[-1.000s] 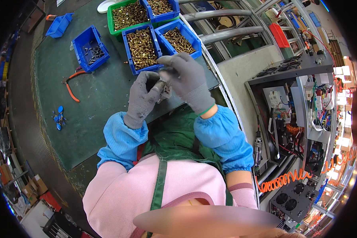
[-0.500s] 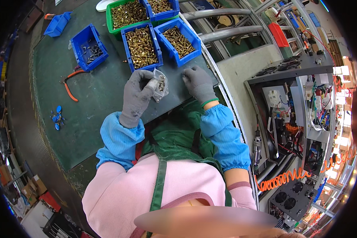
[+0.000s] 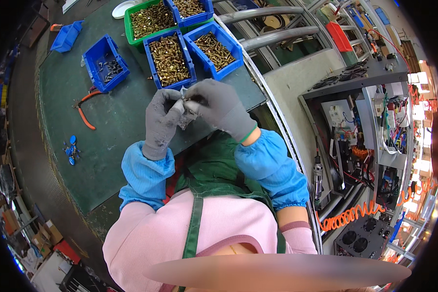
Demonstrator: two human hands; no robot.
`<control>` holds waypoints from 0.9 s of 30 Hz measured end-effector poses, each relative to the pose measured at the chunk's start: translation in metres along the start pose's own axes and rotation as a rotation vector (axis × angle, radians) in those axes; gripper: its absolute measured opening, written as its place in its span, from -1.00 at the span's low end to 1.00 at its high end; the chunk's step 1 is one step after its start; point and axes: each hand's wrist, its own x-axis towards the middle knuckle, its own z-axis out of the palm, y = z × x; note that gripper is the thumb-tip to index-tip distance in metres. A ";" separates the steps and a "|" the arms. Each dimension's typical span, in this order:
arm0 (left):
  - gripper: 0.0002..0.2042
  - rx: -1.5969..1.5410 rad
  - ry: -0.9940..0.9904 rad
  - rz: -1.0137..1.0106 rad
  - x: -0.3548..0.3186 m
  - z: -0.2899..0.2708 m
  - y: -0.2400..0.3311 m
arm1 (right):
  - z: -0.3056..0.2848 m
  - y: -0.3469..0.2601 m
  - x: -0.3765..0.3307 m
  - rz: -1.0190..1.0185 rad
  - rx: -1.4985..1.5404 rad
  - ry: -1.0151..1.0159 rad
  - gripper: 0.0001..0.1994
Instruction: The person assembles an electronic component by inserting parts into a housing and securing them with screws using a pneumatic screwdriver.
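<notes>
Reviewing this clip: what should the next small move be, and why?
Probably steady the small clear bag with the left hand and work its upper edge with the right hand: both hands meet there, and the bag's body shows below them. Their fingers hide whether it is open.

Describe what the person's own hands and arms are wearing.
The left hand and right hand wear grey knit gloves, the left smudged dark; a green edge shows at the right glove's cuff. Bright blue gathered oversleeves cover both forearms. Above them are pink sleeves, the right showing a darker pink cuff.
</notes>
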 end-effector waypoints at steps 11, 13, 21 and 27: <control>-0.88 -0.295 0.084 0.036 -0.005 -0.033 0.038 | -0.023 0.087 -0.019 0.298 -1.095 0.018 -0.59; -0.88 -0.321 0.135 0.097 -0.005 -0.041 0.055 | -0.026 0.085 -0.010 0.361 -1.104 -0.067 -0.55; -0.85 -0.304 0.262 0.232 -0.001 -0.066 0.062 | -0.024 0.103 -0.010 0.298 -1.197 -0.053 -0.49; -0.87 -0.298 0.091 0.065 -0.005 -0.046 0.049 | -0.022 0.097 -0.028 0.163 -1.002 -0.049 -0.75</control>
